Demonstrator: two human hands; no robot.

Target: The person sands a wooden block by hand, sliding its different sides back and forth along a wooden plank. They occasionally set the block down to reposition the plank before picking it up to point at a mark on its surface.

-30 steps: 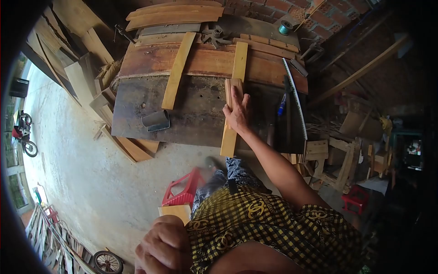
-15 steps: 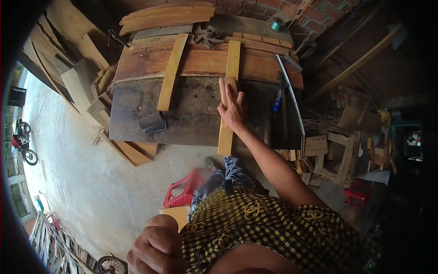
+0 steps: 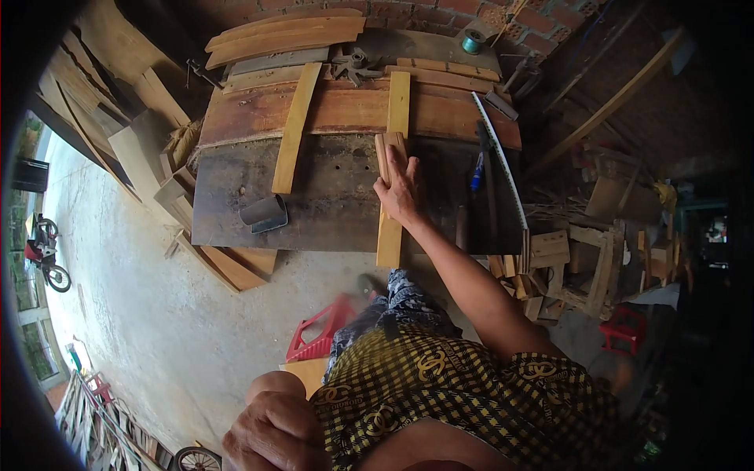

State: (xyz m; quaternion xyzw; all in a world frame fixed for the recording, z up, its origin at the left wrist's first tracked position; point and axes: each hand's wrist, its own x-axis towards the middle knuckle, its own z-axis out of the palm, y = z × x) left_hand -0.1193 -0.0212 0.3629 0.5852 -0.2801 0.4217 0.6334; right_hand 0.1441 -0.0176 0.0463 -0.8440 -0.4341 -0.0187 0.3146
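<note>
My right hand (image 3: 404, 191) is closed over a short grooved wooden block (image 3: 385, 151), its fingers stretched along the top. That block rests on a long pale wooden strip (image 3: 398, 102), whose near end juts past the workbench edge. Close to the camera, at the lower left beside my shirt, is my left hand (image 3: 275, 434). Its fingers are curled closed, and whatever may be inside them is hidden. A second wooden strip (image 3: 294, 137) lies to the left on the dark workbench (image 3: 330, 220).
On the bench are a curved dark piece (image 3: 264, 213), a blue marker (image 3: 477, 172), a long white-edged rule (image 3: 503, 161) and a metal clamp part (image 3: 357, 67). A red stool (image 3: 320, 328) stands by my legs. Scrap wood (image 3: 585, 255) is piled at right.
The view has shifted slightly. My right hand stays on the wooden block at nearly the same place on the strip. My left hand remains closed near my chest.
</note>
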